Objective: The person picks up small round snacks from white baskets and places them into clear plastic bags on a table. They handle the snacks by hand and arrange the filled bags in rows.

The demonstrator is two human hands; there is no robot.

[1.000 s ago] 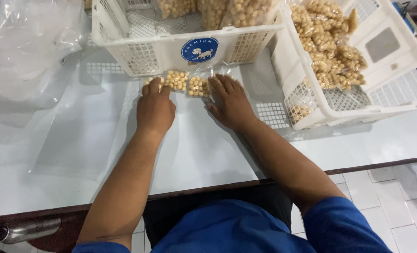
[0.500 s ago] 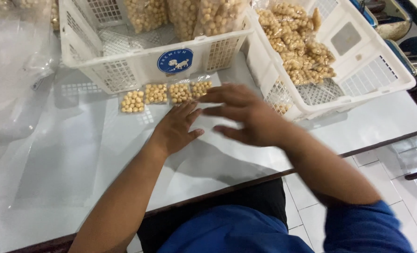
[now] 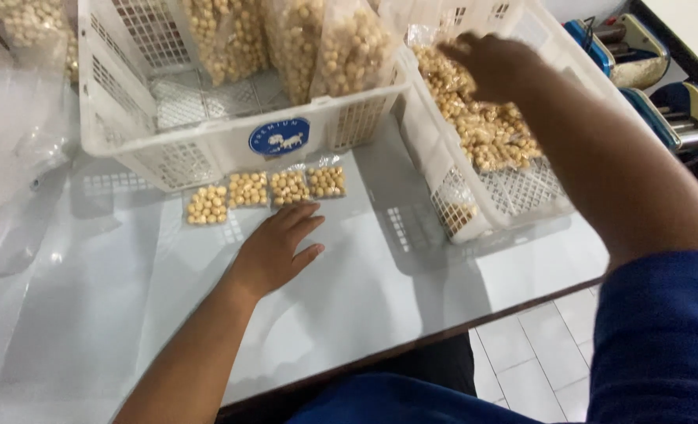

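My left hand [image 3: 277,247] lies flat and open on the white table [image 3: 98,314], fingertips just below a row of several small clear packets of pale round nuts [image 3: 266,192]. My right hand [image 3: 494,64] reaches up into the right-hand white crate [image 3: 474,212], over a heap of small nut packets [image 3: 490,129]; its fingers are curled downward and blurred, so I cannot see whether they hold anything.
A second white slatted crate [image 3: 207,145] with a round blue sticker stands behind the row, holding larger upright bags of nuts [image 3: 317,47]. Crumpled clear plastic [image 3: 11,149] lies at the left. A blue machine [image 3: 647,71] sits at the far right, beyond the table's edge.
My right hand has lifted off the table and swung up and right into the right crate. The left hand slid back off the packets, leaving them lined up in a row.
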